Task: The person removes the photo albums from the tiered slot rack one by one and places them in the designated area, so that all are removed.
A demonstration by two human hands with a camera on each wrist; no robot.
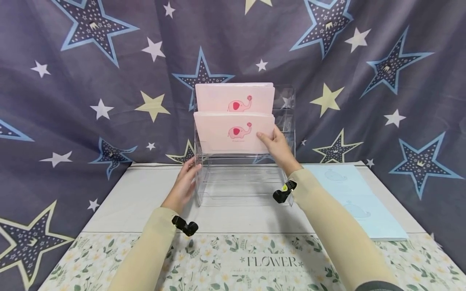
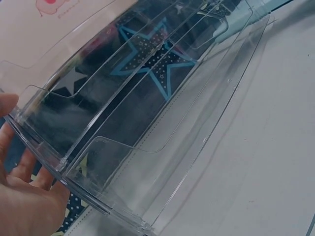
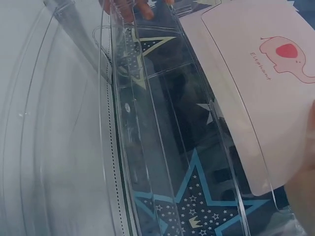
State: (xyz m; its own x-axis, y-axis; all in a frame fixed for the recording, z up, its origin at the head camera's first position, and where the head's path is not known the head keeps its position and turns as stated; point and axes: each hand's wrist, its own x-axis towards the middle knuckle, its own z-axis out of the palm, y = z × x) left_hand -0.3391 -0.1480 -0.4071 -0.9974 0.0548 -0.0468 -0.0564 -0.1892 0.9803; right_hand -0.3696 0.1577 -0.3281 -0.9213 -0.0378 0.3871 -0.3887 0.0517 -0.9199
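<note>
Booklets in pink, printed with a red-eared elephant, are held in two tiers of a clear plastic rack (image 1: 198, 184) at the middle of the table (image 1: 120, 198). The far booklet (image 1: 214, 96) is set higher and is partly covered by the near booklet (image 1: 214, 135), whose right edge is gripped by the right hand (image 1: 279, 146); its thumb is pressed on the printed face, while the other fingers are mostly hidden, so whether they are spread cannot be told. The rack's left side panel is held by the left hand (image 1: 182, 184), with the thumb laid at the near edge and the fingers, slightly apart, placed along the outside. Lower clear tiers are seen beneath the booklets. On the right of the table a light blue stack (image 1: 364, 202) with whale drawings is laid flat. The near part of the table is covered by a floral mat (image 1: 204, 258) lettered FLOWER, and the far side is backed by a dark curtain (image 1: 233, 28) patterned with stars.
</note>
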